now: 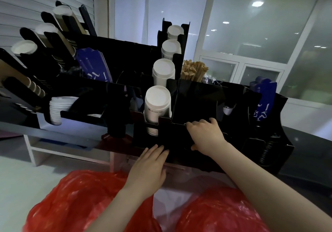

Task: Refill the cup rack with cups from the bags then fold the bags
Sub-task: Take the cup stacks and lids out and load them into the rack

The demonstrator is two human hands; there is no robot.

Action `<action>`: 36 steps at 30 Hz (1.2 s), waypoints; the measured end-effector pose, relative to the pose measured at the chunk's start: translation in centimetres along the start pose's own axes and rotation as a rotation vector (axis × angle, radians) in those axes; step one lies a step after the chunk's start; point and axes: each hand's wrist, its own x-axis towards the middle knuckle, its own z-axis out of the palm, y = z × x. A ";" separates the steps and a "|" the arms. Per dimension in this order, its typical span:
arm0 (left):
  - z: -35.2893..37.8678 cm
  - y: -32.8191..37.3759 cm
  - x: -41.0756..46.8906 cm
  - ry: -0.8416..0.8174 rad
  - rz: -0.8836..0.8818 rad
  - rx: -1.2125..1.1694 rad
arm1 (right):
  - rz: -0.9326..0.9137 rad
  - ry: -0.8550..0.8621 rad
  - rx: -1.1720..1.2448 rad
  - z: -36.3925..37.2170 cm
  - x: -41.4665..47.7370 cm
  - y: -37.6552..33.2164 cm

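A black cup rack (197,102) stands in front of me with several stacks of white cups (157,104) lying in its middle channel. My left hand (150,163) presses flat, fingers straight, against the rack's lower front. My right hand (204,133) grips the front edge of the compartment to the right of the nearest cup stack, fingers curled over it. Two red plastic bags (75,199) lie below my arms, with something white showing between them.
A second black rack (53,52) at the left holds brown and white cup stacks on slanted rails. Small white cups (57,109), blue sleeves (93,66), wooden stirrers (194,70) and a blue pack (264,98) sit around. Glass panels rise behind.
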 end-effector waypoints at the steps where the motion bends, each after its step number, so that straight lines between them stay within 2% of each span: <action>1: -0.1 0.1 0.1 0.000 0.011 -0.006 | 0.003 0.004 -0.023 0.0 0.0 -0.1; 6: -0.6 0.2 0.1 0.008 0.024 -0.038 | 0.065 0.016 -0.010 0.3 0.0 0.8; 12: -1.4 -0.7 0.1 0.011 0.038 -0.043 | 0.166 0.162 0.045 0.7 -0.6 0.8; 19: -1.9 -1.6 0.3 -0.013 0.032 -0.065 | 0.151 0.094 0.047 -0.3 -0.4 -0.1; 22: -2.0 -1.7 0.0 -0.038 0.040 -0.068 | 0.158 0.159 0.044 -0.6 0.1 -1.1; 26: -2.6 -1.5 0.4 0.017 0.088 -0.071 | 0.169 0.254 0.096 -0.5 0.0 -1.1; 32: -2.5 -0.8 1.2 0.045 0.111 -0.126 | 0.149 0.029 0.030 0.7 -0.3 -1.6; 36: -2.0 -1.2 0.8 0.015 0.086 -0.148 | 0.129 0.046 -0.050 0.4 0.0 -1.6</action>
